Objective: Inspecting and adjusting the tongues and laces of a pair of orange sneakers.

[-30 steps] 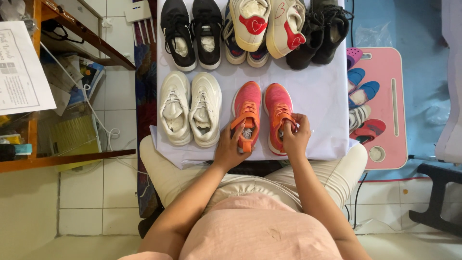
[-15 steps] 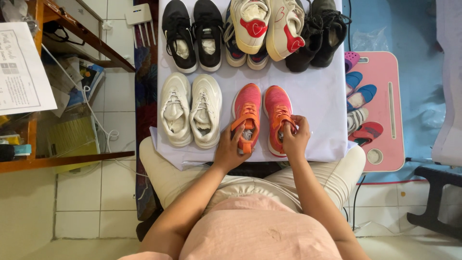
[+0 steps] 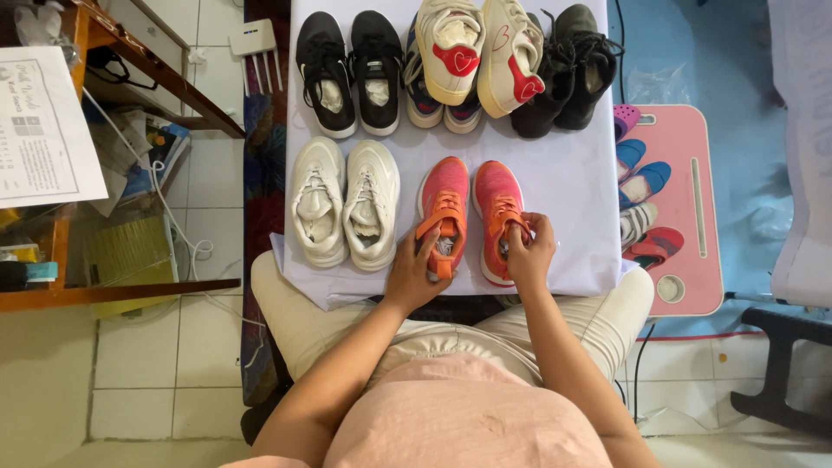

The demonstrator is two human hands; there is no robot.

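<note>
While the coral shoes (image 3: 472,217) sat side by side at the near edge of the tabletop (image 3: 568,173), right of the white pair (image 3: 345,204), the left hand (image 3: 414,276) lay curled over the left shoe's heel and orange strap. The right hand (image 3: 529,251) pinched the right shoe's strap, its grip clamped on it. Doing this well likely meant steadying each heel and pulling the strap flat and straight, without nudging the white pair.
</note>
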